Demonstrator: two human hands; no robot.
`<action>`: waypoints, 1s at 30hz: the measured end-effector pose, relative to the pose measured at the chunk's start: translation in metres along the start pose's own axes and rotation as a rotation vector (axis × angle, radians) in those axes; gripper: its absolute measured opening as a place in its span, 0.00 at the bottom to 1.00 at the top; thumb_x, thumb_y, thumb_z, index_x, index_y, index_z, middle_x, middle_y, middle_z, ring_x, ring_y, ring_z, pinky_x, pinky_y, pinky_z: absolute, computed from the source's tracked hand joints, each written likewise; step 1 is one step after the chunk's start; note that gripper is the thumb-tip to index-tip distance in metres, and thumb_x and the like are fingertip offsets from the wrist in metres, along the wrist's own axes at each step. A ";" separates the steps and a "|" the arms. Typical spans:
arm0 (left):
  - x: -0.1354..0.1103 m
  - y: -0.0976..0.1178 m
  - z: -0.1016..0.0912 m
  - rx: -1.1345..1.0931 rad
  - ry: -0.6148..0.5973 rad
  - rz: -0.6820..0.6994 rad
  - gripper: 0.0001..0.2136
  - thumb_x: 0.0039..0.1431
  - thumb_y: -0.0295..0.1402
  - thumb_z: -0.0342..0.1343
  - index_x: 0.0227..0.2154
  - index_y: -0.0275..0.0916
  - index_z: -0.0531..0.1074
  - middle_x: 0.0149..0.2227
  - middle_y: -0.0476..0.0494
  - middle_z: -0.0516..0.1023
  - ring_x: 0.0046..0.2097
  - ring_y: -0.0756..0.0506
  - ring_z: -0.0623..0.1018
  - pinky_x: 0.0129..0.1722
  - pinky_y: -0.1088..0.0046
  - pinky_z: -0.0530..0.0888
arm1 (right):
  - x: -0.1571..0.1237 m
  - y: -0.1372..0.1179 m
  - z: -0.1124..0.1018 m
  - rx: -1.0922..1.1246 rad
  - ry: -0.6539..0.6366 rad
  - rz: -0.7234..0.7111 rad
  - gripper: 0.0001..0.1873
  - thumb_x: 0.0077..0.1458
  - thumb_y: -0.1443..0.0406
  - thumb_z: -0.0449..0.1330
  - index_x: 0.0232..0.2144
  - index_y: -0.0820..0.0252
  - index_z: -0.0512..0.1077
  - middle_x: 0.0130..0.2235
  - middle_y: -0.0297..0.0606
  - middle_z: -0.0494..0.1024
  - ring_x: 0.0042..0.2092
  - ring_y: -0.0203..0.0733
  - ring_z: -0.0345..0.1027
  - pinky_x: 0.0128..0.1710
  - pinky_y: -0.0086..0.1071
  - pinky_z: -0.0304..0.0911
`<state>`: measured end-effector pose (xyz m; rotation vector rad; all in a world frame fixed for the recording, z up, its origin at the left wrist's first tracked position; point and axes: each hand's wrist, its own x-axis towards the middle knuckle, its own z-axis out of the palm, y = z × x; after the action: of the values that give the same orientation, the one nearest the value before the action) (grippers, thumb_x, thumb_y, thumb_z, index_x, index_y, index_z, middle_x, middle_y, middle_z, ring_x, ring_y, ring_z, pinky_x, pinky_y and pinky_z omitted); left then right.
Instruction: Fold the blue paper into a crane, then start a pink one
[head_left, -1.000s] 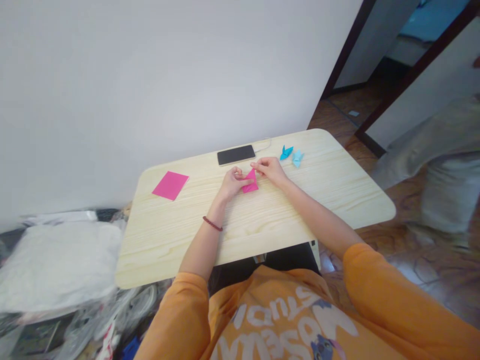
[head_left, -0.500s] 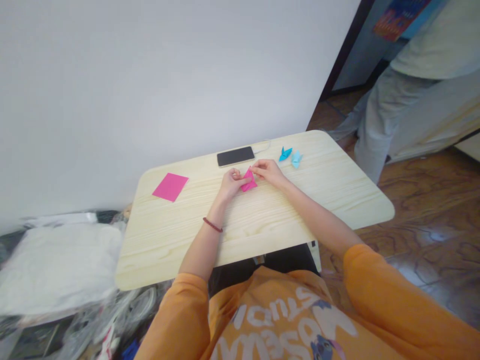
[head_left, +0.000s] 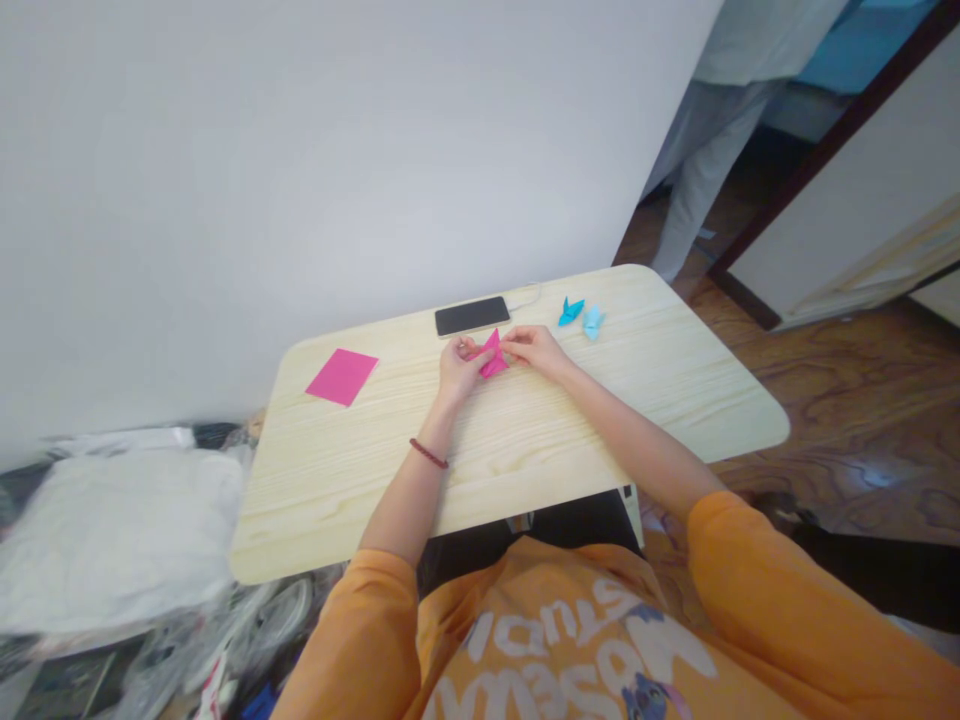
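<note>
On the table (head_left: 360, 480) | left hand (head_left: 457, 370), right hand (head_left: 534, 350) pinch one pink origami (head_left: 493, 355) | one pink sheet (head_left: 342, 377) | two blue origami (head_left: 571, 312) | one phone (head_left: 472, 316)

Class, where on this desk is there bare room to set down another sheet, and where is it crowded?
Bare wood lies between the pink sheet and the left hand, and beyond the blue models toward the right corner of the desk. It is crowded around the folded pink paper, between the right hand and the phone.

A smartphone (head_left: 472, 316) lies just behind the left hand (head_left: 459, 368), with wider passage leftward to the pink paper sheet (head_left: 342, 377).
</note>
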<state>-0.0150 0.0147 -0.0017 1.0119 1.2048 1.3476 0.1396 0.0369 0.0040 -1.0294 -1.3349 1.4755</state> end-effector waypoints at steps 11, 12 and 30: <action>0.000 0.001 -0.002 -0.009 0.005 0.070 0.21 0.39 0.27 0.68 0.25 0.41 0.57 0.23 0.54 0.72 0.28 0.50 0.76 0.30 0.76 0.71 | -0.002 -0.003 0.000 -0.116 -0.073 0.064 0.11 0.40 0.61 0.66 0.21 0.63 0.70 0.15 0.27 0.65 0.18 0.27 0.51 0.18 0.26 0.43; 0.000 0.002 -0.002 0.002 -0.005 0.063 0.21 0.39 0.26 0.68 0.25 0.41 0.57 0.23 0.54 0.73 0.28 0.49 0.76 0.29 0.76 0.71 | -0.002 -0.003 -0.001 -0.131 -0.088 0.065 0.11 0.41 0.61 0.66 0.21 0.63 0.70 0.15 0.27 0.65 0.18 0.27 0.51 0.18 0.26 0.44; -0.001 0.002 -0.012 0.086 -0.119 -0.171 0.26 0.37 0.25 0.68 0.32 0.42 0.55 0.21 0.57 0.74 0.22 0.51 0.75 0.26 0.78 0.69 | 0.000 0.004 -0.007 -0.486 -0.229 -0.085 0.08 0.48 0.62 0.58 0.23 0.62 0.69 0.18 0.27 0.64 0.23 0.31 0.55 0.25 0.27 0.48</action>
<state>-0.0271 0.0126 -0.0012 1.0107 1.2379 1.0962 0.1464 0.0387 -0.0011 -1.1062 -1.9404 1.2600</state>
